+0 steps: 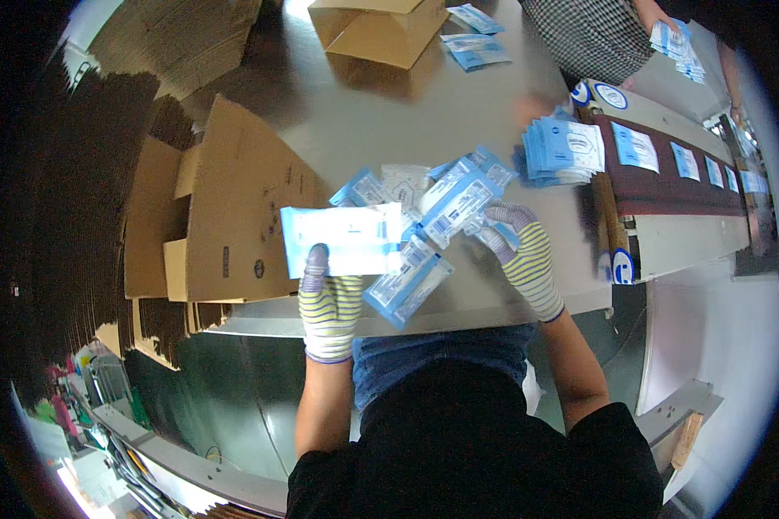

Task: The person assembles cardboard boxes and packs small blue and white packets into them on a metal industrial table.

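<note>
My left hand (327, 298), in a yellow-striped knit glove, grips a stack of flat white-and-blue packets (342, 238) held flat above the grey table (389, 121). My right hand (521, 251), gloved the same way, rests on a loose heap of blue-and-white packets (446, 203) at the table's middle. Another packet (407, 290) lies tilted between my two hands near the front edge.
A flattened cardboard box (225, 203) lies at the left, an open carton (379, 30) at the far side. A neat pile of blue packets (563, 151) sits beside a conveyor (666, 173) carrying packets. Another person in a checked top (593, 35) holds packets at the far right.
</note>
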Tool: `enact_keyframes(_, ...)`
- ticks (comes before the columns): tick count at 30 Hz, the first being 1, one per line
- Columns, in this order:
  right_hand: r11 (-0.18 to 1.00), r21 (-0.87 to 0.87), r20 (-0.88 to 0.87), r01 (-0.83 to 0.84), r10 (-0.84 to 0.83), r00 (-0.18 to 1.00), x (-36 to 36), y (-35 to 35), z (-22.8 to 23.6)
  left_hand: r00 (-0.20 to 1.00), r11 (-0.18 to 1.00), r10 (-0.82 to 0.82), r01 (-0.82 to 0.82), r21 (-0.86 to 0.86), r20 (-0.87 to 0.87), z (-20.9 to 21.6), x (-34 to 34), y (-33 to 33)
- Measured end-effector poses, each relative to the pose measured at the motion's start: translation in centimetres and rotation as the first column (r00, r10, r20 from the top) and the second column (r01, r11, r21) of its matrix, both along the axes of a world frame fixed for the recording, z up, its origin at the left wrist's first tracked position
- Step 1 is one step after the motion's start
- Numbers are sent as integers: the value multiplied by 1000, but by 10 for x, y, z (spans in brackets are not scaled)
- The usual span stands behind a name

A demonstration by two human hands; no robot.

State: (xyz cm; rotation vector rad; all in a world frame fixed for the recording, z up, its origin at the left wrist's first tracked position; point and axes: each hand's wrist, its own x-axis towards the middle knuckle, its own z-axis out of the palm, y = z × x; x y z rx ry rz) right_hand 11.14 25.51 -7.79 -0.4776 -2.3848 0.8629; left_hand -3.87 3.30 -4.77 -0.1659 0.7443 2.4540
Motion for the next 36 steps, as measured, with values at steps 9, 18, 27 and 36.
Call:
enact_keyframes(9,966,204,-2,156,-159,987,50,83,4,992,975,-121,111,-193,-42,-36,2,-23)
enact_keyframes(18,761,644,485,-73,-333,809,24,182,26,963,778,-219,76,-624,-156,-59,18,-40)
enact_keyframes(27,898,431,586,-87,-206,783,-16,202,2,892,636,-423,167,-753,-160,-68,47,-34)
enact_keyframes(36,859,437,724,-268,-159,671,-104,164,6,872,638,-451,167,-752,-189,-75,38,-27)
